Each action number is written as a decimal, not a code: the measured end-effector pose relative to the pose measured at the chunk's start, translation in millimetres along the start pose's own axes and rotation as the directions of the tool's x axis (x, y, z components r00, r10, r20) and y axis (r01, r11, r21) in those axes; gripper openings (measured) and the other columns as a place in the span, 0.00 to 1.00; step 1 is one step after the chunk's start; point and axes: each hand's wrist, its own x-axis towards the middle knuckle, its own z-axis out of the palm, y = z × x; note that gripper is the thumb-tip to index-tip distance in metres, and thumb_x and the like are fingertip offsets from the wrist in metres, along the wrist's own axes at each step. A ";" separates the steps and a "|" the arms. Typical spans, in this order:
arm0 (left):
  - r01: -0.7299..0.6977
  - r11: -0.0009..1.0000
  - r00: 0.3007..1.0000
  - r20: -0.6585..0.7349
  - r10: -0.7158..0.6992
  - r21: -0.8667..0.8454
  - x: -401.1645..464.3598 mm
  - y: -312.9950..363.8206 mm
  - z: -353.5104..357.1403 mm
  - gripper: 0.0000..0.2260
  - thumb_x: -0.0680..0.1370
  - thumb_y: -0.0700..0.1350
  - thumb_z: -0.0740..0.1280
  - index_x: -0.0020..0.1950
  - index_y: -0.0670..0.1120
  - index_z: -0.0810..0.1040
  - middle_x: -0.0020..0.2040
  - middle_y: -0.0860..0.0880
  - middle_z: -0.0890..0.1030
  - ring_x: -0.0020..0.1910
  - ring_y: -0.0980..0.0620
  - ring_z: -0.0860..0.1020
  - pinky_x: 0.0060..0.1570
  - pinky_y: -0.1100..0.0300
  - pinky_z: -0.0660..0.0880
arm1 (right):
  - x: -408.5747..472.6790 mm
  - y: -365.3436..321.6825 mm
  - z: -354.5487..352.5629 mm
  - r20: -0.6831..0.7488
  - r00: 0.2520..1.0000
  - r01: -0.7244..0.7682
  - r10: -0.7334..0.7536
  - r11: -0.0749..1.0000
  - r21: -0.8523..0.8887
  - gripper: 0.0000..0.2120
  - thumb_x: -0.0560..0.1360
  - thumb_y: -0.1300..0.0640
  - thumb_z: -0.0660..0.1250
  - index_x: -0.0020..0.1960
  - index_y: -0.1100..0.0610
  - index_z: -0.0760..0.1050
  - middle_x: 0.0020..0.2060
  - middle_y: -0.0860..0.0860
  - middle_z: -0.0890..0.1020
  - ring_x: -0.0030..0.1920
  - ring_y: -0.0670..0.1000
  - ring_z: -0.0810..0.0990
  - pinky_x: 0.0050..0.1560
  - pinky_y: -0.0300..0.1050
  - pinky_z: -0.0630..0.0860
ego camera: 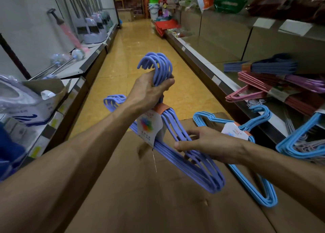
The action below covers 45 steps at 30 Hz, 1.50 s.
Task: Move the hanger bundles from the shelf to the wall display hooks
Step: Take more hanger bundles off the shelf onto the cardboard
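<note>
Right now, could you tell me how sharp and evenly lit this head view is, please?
Head view: the periwinkle plastic hanger bundle in both hands is sharp; the glossy yellow tiled floor shows glare; the right-hand metal shelf edges are motion-smeared; wide-angle distortion bows the aisle, and the corners darken.

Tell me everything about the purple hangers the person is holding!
The purple hanger bundle is a stack of thin hangers, plastic-coated by the look, bound below the necks by an orange band with a white paper label. The curved hooks point up. The left hand grips the necks just under the hooks; the right hand holds one sloping shoulder. The bundle is held tilted above a brown cardboard box, in a shop aisle.
</note>
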 end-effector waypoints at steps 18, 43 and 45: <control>0.195 0.928 0.952 0.288 -0.102 -0.317 -7.3 14.7 -7.4 0.11 0.77 0.39 0.70 0.58 0.48 0.80 0.53 0.50 0.84 0.50 0.53 0.84 0.45 0.64 0.80 | 6.4 7.3 27.6 0.375 0.918 -0.124 -0.125 0.810 0.573 0.12 0.76 0.69 0.66 0.58 0.60 0.77 0.51 0.57 0.83 0.53 0.56 0.83 0.57 0.57 0.81; 0.265 0.716 0.940 -0.010 -0.340 0.646 -111.3 -96.3 -169.6 0.26 0.77 0.62 0.65 0.69 0.47 0.74 0.66 0.47 0.78 0.62 0.49 0.76 0.54 0.60 0.70 | 132.7 35.5 279.5 0.132 0.984 0.092 -0.119 0.977 0.195 0.07 0.75 0.61 0.73 0.45 0.51 0.76 0.38 0.45 0.80 0.34 0.39 0.79 0.34 0.32 0.76; 0.291 0.690 0.937 -0.051 -0.347 0.662 -124.0 -111.1 -182.7 0.22 0.80 0.58 0.63 0.67 0.46 0.76 0.63 0.45 0.80 0.60 0.49 0.77 0.50 0.62 0.68 | 139.0 38.1 304.1 0.145 0.983 0.091 -0.115 0.983 0.159 0.08 0.75 0.59 0.74 0.50 0.53 0.77 0.42 0.46 0.82 0.38 0.42 0.81 0.38 0.34 0.78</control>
